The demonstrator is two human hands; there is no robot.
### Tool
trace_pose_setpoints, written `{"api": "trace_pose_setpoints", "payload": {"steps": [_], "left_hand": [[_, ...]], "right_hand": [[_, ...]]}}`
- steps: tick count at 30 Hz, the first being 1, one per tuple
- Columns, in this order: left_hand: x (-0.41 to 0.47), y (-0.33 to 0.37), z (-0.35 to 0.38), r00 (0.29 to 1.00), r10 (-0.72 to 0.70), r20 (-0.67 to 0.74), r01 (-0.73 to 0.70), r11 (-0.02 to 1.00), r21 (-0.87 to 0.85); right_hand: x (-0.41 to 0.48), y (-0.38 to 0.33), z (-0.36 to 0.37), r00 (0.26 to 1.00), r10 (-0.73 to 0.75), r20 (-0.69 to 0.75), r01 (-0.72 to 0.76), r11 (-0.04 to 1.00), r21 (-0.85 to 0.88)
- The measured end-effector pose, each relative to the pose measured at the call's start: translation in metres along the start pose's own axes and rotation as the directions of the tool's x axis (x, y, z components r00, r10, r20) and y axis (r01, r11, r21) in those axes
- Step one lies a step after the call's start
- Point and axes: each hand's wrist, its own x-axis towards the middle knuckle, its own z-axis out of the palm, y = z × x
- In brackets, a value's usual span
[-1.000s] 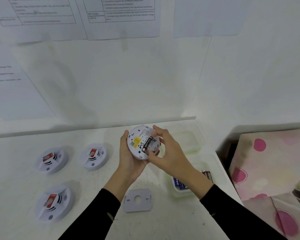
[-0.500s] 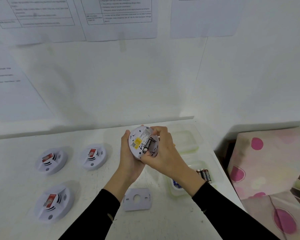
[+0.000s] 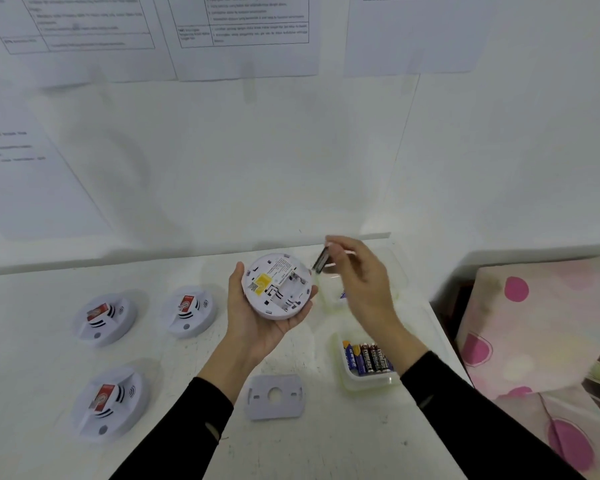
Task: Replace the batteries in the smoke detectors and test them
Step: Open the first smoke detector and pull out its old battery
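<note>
— What have your hands got?

— My left hand [image 3: 257, 327] cups the smoke detector [image 3: 278, 289] from below, thumb and fingers curled round its rim; my right hand [image 3: 361, 282] pinches a dark battery [image 3: 321, 261] at the fingertips, just beside the detector's far right edge and apart from it; the battery is too blurred for me to read.

— How does the detector look?

— A round white disc, held above the desk [image 3: 326, 445], back side up and tilted toward me; a yellow label sits left of centre with small print beyond it; the battery bay lies open, its white slots showing.

— And around you?

— Near the desk's right edge a clear tub [image 3: 361, 384] holds loose batteries [image 3: 368, 362] side by side; a second clear tub [image 3: 397, 271] stands in the far right corner; a grey mounting plate [image 3: 274, 396] lies flat toward the front edge; three more detectors [image 3: 104, 318] sit face up toward the left edge, each with a red tag.
</note>
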Motion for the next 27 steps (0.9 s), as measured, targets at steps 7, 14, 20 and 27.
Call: {"api": "trace_pose_setpoints", "payload": {"steps": [7, 14, 20, 27], "left_hand": [[-0.014, 0.014, -0.020, 0.990, -0.106, 0.094, 0.101, 0.993, 0.058], [-0.050, 0.028, -0.055, 0.998, 0.031, -0.059, -0.012, 0.954, 0.299], [-0.067, 0.025, -0.096, 0.953, 0.177, -0.245, 0.001, 0.808, 0.589], [-0.078, 0.007, -0.113, 0.917, 0.302, -0.260, 0.059, 0.540, 0.839]], "right_hand": [[0.050, 0.069, -0.028, 0.923, 0.376, 0.084, -0.246, 0.741, -0.624], [0.044, 0.063, -0.018, 0.952, 0.249, 0.176, 0.020, 0.525, -0.851], [-0.027, 0.024, 0.016, 0.613, 0.255, 0.748, 0.450, 0.665, -0.596], [-0.071, 0.038, 0.032, 0.446, 0.404, 0.798, 0.790, 0.241, -0.563]]}}
